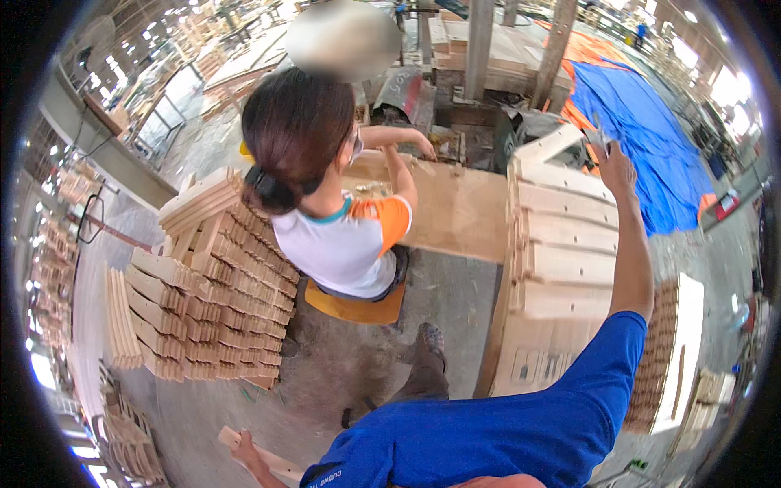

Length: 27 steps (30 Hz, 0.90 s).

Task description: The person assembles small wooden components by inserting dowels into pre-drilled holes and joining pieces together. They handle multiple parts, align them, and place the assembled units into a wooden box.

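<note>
Low on the left, my left hand (250, 455) grips a pale wooden slat (283, 467) that runs back under my body. My right arm stretches forward past a row of wooden pieces with drilled holes (569, 264). Beyond their far right end, my right hand (618, 169) is raised with its fingers closed; a thin greyish shape shows at the fingertips, too small to make out. An angled wooden piece (551, 146) lies at the far end of the row. Cardboard (541, 350) is at the near end.
A co-worker in a white and orange shirt (333, 244) sits on a yellow seat (354, 307) at a wooden board (455, 207). Stacked wooden parts (215, 313) stand on the left, another stack (667, 354) on the right. Blue sheeting (639, 138) covers the far right floor.
</note>
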{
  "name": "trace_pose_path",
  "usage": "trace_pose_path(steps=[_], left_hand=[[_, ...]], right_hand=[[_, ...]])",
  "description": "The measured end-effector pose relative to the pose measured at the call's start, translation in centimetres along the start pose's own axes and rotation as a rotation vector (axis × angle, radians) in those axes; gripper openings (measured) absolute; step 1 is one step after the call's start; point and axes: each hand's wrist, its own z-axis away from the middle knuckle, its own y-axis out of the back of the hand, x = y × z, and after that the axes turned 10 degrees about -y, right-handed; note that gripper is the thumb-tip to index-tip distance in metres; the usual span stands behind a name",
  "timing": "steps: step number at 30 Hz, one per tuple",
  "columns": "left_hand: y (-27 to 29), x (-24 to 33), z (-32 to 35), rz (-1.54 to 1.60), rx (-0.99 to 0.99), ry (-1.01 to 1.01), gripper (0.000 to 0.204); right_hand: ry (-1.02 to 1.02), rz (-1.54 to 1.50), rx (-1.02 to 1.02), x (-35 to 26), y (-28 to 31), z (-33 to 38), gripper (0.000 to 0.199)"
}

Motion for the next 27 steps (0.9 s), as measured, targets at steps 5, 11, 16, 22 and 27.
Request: trace_pose_path(steps=[5,11,16,22,27], left_hand=[[-4.3,8.5,4.7,-0.022,0.066,0.016,0.06],[-7.9,14.1,6.6,0.003,0.09,-0.079,0.078],[-2.9,9.7,11.3,0.106,0.428,0.228,0.096],[3.3,11.2,8.1,0.03,0.49,-0.007,0.053],[5.0,7.6,6.4,0.542,0.485,0.006,0.04]], right_hand=[[0.332,0.43,-0.249,2.6,-10.0,-10.6,0.045],[0.437,0.64,-0.498,6.7,-17.2,-14.7,0.052],[0.898,0.613,-0.381,1.4,-19.2,-17.2,0.033],[0.607,0.622,-0.519,-0.1,-18.9,-11.7,0.03],[0.636,0.276,-0.316,-6.3,-14.7,-7.5,0.029]])
